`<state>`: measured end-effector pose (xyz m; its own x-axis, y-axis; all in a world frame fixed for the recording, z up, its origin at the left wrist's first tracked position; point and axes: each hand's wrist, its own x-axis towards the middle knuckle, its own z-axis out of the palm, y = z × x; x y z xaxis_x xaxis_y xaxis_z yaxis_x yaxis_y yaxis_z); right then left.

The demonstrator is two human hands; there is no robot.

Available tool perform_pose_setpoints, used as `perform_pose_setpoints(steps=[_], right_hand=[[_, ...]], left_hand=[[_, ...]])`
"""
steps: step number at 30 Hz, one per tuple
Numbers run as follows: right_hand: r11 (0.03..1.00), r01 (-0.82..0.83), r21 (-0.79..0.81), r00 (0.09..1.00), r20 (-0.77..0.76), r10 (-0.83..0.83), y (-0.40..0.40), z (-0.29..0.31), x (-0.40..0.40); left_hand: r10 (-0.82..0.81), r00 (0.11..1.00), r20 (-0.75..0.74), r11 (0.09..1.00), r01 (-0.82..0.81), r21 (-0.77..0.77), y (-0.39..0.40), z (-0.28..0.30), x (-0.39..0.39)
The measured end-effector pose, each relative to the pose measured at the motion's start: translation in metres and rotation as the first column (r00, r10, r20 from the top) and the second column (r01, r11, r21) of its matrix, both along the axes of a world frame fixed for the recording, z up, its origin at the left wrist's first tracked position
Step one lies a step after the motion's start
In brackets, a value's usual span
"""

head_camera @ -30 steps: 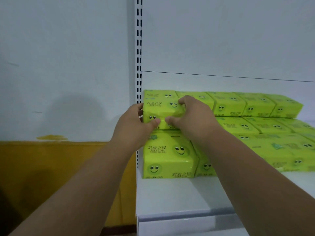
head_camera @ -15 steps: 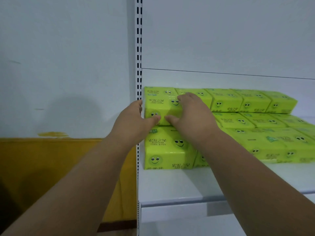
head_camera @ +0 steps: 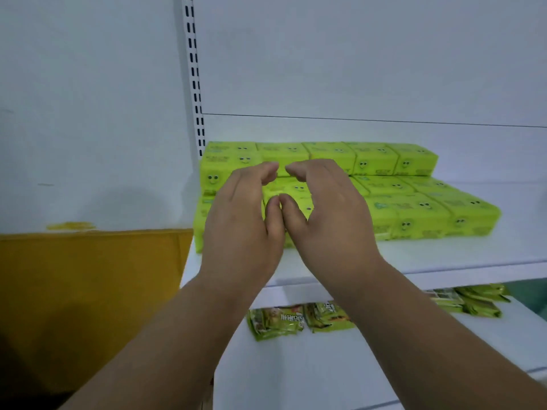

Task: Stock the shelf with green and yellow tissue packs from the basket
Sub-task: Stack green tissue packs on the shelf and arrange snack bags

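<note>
Several green and yellow tissue packs (head_camera: 414,211) with smiley faces lie in rows on the white shelf (head_camera: 444,255), stacked two high at the back and left. One pack (head_camera: 219,170) sits on top at the left end. My left hand (head_camera: 239,220) and my right hand (head_camera: 328,214) hover side by side in front of the left packs, fingers loosely curled, holding nothing. Their thumbs nearly touch. The basket is out of view.
A slotted white upright (head_camera: 195,78) rises at the shelf's left end. Green snack packets (head_camera: 284,319) lie on the lower shelf (head_camera: 384,365), more (head_camera: 473,301) at the right. A yellow panel (head_camera: 88,291) covers the lower wall on the left.
Both hands have let go of the top left pack and drawn back toward me. The view has tilted down, showing the lower shelf.
</note>
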<state>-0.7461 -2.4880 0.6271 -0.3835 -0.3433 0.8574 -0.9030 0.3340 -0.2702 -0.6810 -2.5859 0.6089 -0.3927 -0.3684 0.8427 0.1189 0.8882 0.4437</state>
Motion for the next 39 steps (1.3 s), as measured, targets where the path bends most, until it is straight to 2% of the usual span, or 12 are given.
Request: perform_pose_setpoints(steps=[4, 9, 13, 18, 23, 26, 28, 34, 39], right_hand=[[1.0, 0.026, -0.014, 1.0, -0.007, -0.026, 0.082, -0.019, 0.003], [0.996, 0.088, -0.003, 0.99, 0.11, -0.087, 0.213, -0.058, 0.001], [0.988, 0.154, 0.023, 0.954, 0.256, -0.155, 0.311, -0.108, 0.003], [0.986, 0.162, 0.048, 0.853, 0.496, -0.164, 0.382, -0.188, 0.013], [0.97, 0.194, 0.145, 0.679, 0.694, -0.24, 0.415, -0.283, 0.017], [0.957, 0.204, 0.204, 0.592, 0.753, -0.287, 0.425, -0.349, 0.012], [0.946, 0.198, 0.257, 0.501, 0.803, -0.323, 0.428, -0.399, 0.008], [0.913, 0.167, 0.372, 0.265, 0.875, -0.405, 0.432, -0.563, 0.011], [0.863, 0.025, 0.505, 0.037, 0.862, -0.506, 0.431, -0.712, 0.023]], left_hand=[[-0.11, 0.994, 0.026, 0.994, 0.111, -0.022, 0.081, -0.016, -0.005], [-0.217, 0.971, 0.097, 0.976, 0.215, 0.035, 0.208, -0.057, -0.018], [-0.306, 0.928, 0.211, 0.952, 0.302, 0.049, 0.3, -0.106, -0.025], [-0.401, 0.85, 0.342, 0.916, 0.365, 0.167, 0.368, -0.181, -0.019], [-0.471, 0.736, 0.486, 0.88, 0.352, 0.32, 0.401, -0.275, -0.017], [-0.498, 0.653, 0.57, 0.865, 0.334, 0.373, 0.409, -0.34, -0.023], [-0.517, 0.59, 0.619, 0.855, 0.33, 0.4, 0.411, -0.389, -0.028], [-0.592, 0.322, 0.739, 0.805, 0.262, 0.531, 0.412, -0.555, -0.03], [-0.645, 0.096, 0.758, 0.759, 0.189, 0.623, 0.398, -0.705, -0.017]])
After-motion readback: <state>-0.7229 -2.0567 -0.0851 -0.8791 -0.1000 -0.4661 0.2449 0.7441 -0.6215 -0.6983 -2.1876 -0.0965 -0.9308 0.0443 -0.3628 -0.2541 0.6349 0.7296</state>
